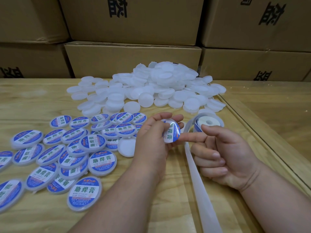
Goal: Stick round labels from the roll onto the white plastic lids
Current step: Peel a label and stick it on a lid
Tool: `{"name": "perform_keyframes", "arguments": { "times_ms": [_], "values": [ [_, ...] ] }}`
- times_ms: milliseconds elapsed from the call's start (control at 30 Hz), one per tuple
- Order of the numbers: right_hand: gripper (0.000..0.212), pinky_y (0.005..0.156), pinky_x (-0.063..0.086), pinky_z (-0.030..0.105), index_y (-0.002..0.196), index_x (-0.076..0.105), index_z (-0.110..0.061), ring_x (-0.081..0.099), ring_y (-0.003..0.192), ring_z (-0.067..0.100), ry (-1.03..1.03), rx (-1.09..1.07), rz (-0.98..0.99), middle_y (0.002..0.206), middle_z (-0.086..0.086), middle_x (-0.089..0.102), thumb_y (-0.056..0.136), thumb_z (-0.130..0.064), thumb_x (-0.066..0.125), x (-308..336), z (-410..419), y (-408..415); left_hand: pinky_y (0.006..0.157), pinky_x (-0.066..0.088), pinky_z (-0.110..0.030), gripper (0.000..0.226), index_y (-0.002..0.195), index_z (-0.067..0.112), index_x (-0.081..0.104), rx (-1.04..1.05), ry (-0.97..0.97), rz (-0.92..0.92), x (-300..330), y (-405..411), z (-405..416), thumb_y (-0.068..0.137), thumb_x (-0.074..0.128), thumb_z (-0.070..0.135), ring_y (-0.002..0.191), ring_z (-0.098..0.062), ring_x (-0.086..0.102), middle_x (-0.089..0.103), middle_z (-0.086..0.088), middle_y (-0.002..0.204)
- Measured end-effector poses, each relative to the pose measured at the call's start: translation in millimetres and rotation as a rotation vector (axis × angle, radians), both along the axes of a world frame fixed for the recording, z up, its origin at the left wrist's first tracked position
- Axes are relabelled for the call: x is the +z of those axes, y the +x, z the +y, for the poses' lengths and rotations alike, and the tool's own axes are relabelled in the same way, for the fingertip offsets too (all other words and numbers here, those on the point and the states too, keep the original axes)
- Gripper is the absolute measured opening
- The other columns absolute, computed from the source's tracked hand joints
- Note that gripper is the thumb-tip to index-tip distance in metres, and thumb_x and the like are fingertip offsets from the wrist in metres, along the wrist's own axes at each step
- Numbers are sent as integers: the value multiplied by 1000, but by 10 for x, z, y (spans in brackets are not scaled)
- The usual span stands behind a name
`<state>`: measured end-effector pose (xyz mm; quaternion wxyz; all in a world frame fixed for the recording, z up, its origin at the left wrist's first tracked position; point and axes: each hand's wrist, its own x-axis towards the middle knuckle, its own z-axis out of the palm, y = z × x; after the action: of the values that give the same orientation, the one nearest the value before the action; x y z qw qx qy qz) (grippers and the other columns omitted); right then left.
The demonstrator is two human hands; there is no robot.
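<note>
My left hand [155,133] grips a white lid carrying a blue and white round label [171,132], tilted up on edge at the table's middle. My right hand [223,153] has its index finger stretched out, pressing on that label's lower edge, while its other fingers are curled and hold nothing. The label roll [208,123] stands just behind my right hand. Its empty white backing strip [200,182] trails toward me. A heap of plain white lids [151,88] lies at the back. Several labelled lids [67,148] are spread out on the left.
The wooden table [151,207] has a raised glass-edged border [262,132] running along the right. Stacked cardboard boxes [133,59] form a wall right behind the lid heap. One plain lid [127,147] lies beside my left wrist.
</note>
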<state>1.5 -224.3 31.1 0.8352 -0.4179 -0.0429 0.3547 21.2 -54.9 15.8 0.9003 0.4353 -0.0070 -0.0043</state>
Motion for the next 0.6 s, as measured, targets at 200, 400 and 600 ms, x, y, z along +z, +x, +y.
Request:
{"name": "perform_keyframes", "arguments": {
  "times_ms": [200,400,600],
  "values": [
    [70,30,26,13,121,70,3,19,38,7,1,-27,0,46,-3,36,65,-35,88,-8,-3,4,72,62,-42,38,98,10,62,2,17,14,13,-4,-3,86,33,-11,91,-26,76,78,-13,100],
    [81,31,23,14,132,63,2,20,39,8,0,-40,-11,46,-3,36,64,-36,88,-23,-10,4,82,60,-39,47,108,13,60,62,43,54,-6,12,-16,87,30,-16,102,-22,74,78,-7,105],
    [79,35,23,20,144,56,-12,23,44,11,116,-10,-59,52,1,46,72,-33,82,-28,-52,-7,82,61,-30,49,121,23,59,130,26,16,-34,18,-18,85,62,-11,102,-20,74,77,-3,105]
  ]
}}
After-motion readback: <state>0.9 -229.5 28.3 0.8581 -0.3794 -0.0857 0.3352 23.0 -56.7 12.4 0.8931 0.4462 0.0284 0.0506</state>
